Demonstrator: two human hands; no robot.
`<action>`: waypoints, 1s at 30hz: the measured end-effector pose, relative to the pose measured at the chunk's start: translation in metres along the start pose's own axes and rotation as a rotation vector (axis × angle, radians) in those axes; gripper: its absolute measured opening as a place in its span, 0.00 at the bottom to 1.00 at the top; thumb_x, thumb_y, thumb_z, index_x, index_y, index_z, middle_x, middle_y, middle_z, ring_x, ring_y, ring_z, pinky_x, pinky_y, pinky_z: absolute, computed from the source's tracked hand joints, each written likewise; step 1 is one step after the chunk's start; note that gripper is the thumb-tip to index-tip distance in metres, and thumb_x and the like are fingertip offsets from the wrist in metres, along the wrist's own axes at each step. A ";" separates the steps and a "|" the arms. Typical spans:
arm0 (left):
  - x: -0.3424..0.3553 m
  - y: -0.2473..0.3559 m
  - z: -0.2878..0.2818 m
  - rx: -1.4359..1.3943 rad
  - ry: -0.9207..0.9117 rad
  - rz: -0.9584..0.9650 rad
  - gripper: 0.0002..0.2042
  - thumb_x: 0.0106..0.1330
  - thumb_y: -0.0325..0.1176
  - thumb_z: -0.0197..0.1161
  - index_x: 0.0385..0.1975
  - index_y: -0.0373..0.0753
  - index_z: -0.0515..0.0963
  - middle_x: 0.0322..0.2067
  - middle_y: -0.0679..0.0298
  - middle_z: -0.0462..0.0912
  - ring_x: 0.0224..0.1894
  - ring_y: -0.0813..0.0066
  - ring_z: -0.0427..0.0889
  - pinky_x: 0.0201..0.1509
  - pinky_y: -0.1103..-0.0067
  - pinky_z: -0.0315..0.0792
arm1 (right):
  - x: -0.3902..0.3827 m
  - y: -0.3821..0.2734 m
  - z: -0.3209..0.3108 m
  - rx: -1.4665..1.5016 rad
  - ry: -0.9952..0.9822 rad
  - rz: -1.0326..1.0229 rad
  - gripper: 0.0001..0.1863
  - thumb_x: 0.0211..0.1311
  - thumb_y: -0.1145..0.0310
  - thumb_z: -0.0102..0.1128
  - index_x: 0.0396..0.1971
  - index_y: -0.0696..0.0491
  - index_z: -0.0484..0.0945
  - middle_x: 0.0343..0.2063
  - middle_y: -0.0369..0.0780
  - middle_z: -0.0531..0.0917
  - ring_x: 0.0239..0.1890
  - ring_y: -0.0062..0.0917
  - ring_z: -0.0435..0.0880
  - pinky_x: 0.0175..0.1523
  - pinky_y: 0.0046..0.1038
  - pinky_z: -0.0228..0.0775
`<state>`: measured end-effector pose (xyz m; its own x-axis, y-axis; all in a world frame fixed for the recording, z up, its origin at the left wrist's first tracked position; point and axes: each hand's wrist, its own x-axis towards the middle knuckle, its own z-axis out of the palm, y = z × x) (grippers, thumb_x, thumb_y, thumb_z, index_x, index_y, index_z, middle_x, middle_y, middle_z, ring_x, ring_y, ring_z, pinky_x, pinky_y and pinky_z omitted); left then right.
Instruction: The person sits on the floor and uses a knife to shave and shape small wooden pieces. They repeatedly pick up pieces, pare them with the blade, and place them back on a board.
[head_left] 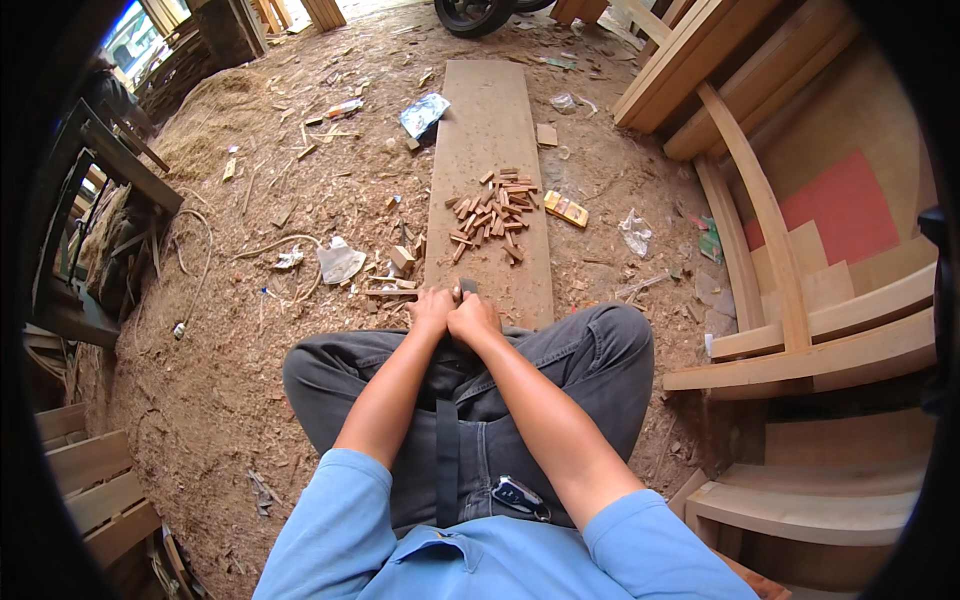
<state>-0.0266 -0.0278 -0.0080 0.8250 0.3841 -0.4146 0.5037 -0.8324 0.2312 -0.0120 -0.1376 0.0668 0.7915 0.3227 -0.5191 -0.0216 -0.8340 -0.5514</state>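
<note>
My hands are close together at the near end of a long wooden board (485,110) lying on the ground. My right hand (474,316) is closed, and a dark, blunt-ended object (468,287) shows just beyond its knuckles. Beside it, my left hand (431,308) has its fingers bent; what they hold is too small to make out. A thin wood strip (392,292) lies just left of that hand. Farther along the board is a loose pile of small reddish-brown wood pieces (495,212).
Sawdust and wood scraps cover the ground. A wooden block (401,258) and crumpled plastic (341,260) lie left of the board. A yellow packet (566,209) lies to its right. Wooden frames (790,330) stand along the right side, and a dark motorcycle wheel (474,14) at the far end.
</note>
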 end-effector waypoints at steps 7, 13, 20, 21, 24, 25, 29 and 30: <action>-0.005 -0.011 0.013 0.012 0.053 0.047 0.15 0.63 0.42 0.59 0.45 0.46 0.85 0.53 0.57 0.80 0.61 0.56 0.73 0.58 0.45 0.67 | 0.021 0.004 0.005 -0.159 0.044 -0.073 0.28 0.64 0.55 0.52 0.60 0.53 0.73 0.49 0.49 0.83 0.54 0.43 0.82 0.58 0.39 0.74; -0.010 -0.002 0.022 0.060 0.100 0.058 0.16 0.67 0.40 0.55 0.53 0.53 0.81 0.60 0.57 0.72 0.65 0.57 0.67 0.61 0.42 0.62 | 0.017 0.002 -0.004 -0.151 0.016 -0.029 0.32 0.66 0.44 0.46 0.64 0.48 0.70 0.51 0.54 0.81 0.56 0.48 0.79 0.61 0.44 0.71; 0.014 0.001 0.031 0.073 0.369 0.135 0.10 0.64 0.37 0.56 0.40 0.50 0.83 0.42 0.62 0.81 0.51 0.64 0.79 0.48 0.60 0.75 | 0.015 -0.001 -0.013 -0.105 -0.015 -0.016 0.36 0.55 0.60 0.54 0.69 0.46 0.66 0.54 0.52 0.80 0.58 0.43 0.79 0.63 0.40 0.69; 0.016 0.002 0.033 0.110 0.348 0.154 0.09 0.64 0.38 0.56 0.38 0.49 0.83 0.40 0.62 0.81 0.50 0.64 0.79 0.47 0.61 0.75 | 0.015 0.002 -0.013 -0.113 -0.014 -0.004 0.37 0.53 0.61 0.54 0.69 0.45 0.65 0.54 0.52 0.80 0.58 0.42 0.79 0.63 0.39 0.70; 0.019 0.006 0.031 0.053 0.432 0.158 0.08 0.63 0.38 0.57 0.35 0.46 0.83 0.39 0.62 0.83 0.47 0.64 0.82 0.45 0.62 0.76 | 0.018 0.004 -0.013 -0.094 -0.020 -0.006 0.41 0.47 0.63 0.56 0.69 0.44 0.66 0.54 0.52 0.80 0.59 0.42 0.79 0.62 0.38 0.70; 0.020 0.007 0.030 0.093 0.415 0.150 0.08 0.63 0.38 0.58 0.35 0.46 0.83 0.38 0.62 0.84 0.47 0.64 0.82 0.45 0.62 0.76 | 0.018 0.004 -0.013 -0.108 -0.021 0.004 0.42 0.46 0.63 0.57 0.69 0.44 0.66 0.54 0.52 0.81 0.59 0.43 0.79 0.62 0.38 0.70; 0.021 0.011 0.025 0.071 0.424 0.152 0.08 0.64 0.37 0.57 0.35 0.46 0.83 0.39 0.62 0.85 0.47 0.66 0.83 0.46 0.63 0.77 | 0.018 0.006 -0.011 -0.124 -0.010 -0.010 0.43 0.43 0.64 0.56 0.69 0.45 0.66 0.54 0.53 0.81 0.58 0.43 0.79 0.62 0.37 0.70; 0.022 0.011 0.025 0.055 0.440 0.143 0.07 0.63 0.36 0.59 0.34 0.45 0.82 0.37 0.62 0.86 0.46 0.65 0.84 0.45 0.64 0.78 | 0.018 0.007 -0.011 -0.090 -0.002 -0.030 0.43 0.43 0.64 0.56 0.69 0.46 0.66 0.54 0.53 0.80 0.58 0.43 0.79 0.63 0.37 0.70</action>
<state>-0.0096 -0.0382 -0.0368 0.9215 0.3868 0.0333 0.3723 -0.9048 0.2066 0.0082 -0.1424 0.0607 0.7900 0.3485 -0.5045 0.0572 -0.8610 -0.5053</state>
